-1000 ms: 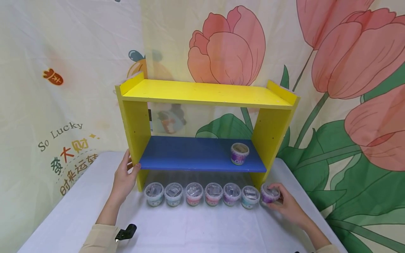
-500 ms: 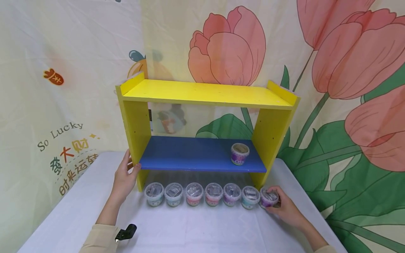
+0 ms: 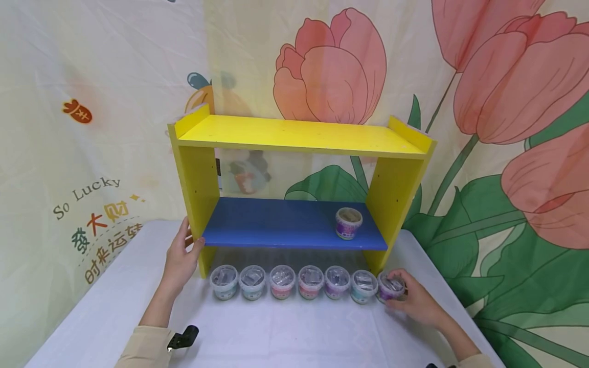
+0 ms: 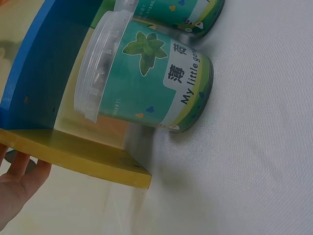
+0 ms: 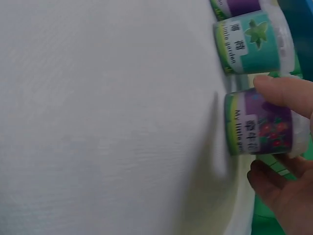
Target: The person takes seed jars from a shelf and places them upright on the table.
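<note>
My left hand (image 3: 180,258) grips the left side panel (image 3: 195,204) of a yellow and blue shelf unit, its thumb at the blue board's front corner. In the left wrist view, fingers (image 4: 34,178) lie against the panel's outer face. My right hand (image 3: 418,302) holds a small purple-labelled plastic tub (image 5: 266,127) with a clear lid, thumb on one side and fingers on the other. This tub stands at the right end of a row, close beside a teal-labelled tub (image 3: 364,287). Another purple tub (image 3: 348,223) sits on the blue board's right part.
Several lidded tubs with teal, pink and purple labels, such as a pink tub (image 3: 282,282), line the white tablecloth (image 3: 294,335) before the shelf unit. The yellow top board (image 3: 299,134) spans above. A printed cloth (image 3: 138,61) hangs behind.
My right hand has shifted the purple tub slightly left, closer to the teal one. The left hand stays on the side panel.
</note>
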`<move>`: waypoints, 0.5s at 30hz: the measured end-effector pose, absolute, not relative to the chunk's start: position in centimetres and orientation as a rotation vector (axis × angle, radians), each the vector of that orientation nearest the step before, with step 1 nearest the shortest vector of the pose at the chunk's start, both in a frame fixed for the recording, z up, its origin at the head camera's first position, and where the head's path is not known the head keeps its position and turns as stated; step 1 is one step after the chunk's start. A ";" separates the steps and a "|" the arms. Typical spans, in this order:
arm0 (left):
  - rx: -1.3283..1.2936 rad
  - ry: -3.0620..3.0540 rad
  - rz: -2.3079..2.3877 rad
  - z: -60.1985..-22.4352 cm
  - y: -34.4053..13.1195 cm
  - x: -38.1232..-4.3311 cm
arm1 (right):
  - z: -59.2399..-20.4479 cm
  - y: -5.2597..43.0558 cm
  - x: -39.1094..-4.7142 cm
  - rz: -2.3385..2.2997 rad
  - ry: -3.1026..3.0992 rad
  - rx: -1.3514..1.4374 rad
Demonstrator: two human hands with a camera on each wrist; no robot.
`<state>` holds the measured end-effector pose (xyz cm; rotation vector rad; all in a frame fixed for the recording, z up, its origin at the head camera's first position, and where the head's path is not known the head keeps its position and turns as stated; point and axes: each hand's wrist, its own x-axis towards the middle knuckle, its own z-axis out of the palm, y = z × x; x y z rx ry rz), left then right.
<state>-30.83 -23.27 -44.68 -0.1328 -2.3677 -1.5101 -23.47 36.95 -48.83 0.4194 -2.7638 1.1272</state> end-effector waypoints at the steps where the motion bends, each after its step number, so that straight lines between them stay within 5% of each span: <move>1: -0.133 -2.369 -1.509 -44.7 -23.2 -30.8 | -48.6 36.9 -23.4 1.101 -2.754 0.438; 15: -0.128 -2.370 -1.509 -44.7 -23.3 -30.8 | -43.2 33.5 -23.1 0.946 -2.632 0.533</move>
